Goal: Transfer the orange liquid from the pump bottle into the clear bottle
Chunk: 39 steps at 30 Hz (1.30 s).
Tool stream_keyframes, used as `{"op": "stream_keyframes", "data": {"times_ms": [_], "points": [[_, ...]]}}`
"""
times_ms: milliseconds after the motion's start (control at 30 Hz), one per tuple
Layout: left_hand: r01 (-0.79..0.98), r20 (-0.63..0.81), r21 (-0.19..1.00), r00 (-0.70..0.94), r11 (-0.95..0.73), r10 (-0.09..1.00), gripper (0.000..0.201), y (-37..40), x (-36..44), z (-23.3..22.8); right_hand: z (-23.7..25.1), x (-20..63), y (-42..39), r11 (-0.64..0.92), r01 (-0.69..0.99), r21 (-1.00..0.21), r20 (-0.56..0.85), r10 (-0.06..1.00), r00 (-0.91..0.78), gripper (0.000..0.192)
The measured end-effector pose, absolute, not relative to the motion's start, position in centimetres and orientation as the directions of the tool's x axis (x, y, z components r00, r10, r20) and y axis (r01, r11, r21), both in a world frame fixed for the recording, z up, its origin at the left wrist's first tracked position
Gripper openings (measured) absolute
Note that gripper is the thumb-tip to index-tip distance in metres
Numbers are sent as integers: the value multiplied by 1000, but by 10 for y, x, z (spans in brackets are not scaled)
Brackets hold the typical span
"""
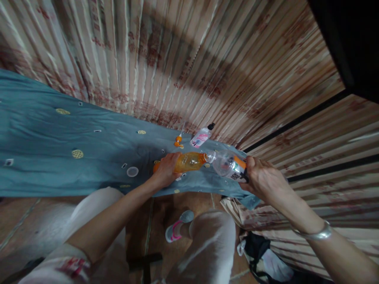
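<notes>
My left hand (169, 170) is wrapped round an orange translucent bottle (191, 161), which lies nearly sideways over the blue cloth. Its neck points right and meets the mouth of a clear plastic bottle (223, 162). That clear bottle has a dark and orange label, and my right hand (262, 175) grips its far end. The two mouths look to be touching. Just beyond them, an orange pump head (178, 141) with a thin tube lies on the cloth. Beside it is a small clear bottle (200, 137) with a pink label and black top.
The blue patterned cloth (103, 142) covers a long narrow surface in front of me. A small round translucent lid (132, 171) lies left of my left hand. A pleated curtain (166, 59) rises behind. Dark bars (299, 120) cross at the right, and a black bag (257, 248) sits on the floor.
</notes>
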<state>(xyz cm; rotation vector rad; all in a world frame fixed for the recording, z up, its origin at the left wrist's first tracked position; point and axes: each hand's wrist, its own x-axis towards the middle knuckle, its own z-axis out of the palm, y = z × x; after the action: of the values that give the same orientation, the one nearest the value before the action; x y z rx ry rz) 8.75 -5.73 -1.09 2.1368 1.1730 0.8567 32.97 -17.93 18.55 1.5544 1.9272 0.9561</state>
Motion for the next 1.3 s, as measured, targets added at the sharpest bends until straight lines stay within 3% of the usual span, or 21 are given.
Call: {"op": "stream_keyframes", "data": {"times_ms": [733, 1300], "points": [[517, 249, 713, 446, -474, 860, 68, -60, 86, -1, 187, 328, -181, 120, 626, 770, 42, 970, -238, 44], [506, 321, 679, 449, -533, 834, 70, -57, 87, -9, 191, 324, -180, 114, 627, 770, 36, 975, -221, 43]]}}
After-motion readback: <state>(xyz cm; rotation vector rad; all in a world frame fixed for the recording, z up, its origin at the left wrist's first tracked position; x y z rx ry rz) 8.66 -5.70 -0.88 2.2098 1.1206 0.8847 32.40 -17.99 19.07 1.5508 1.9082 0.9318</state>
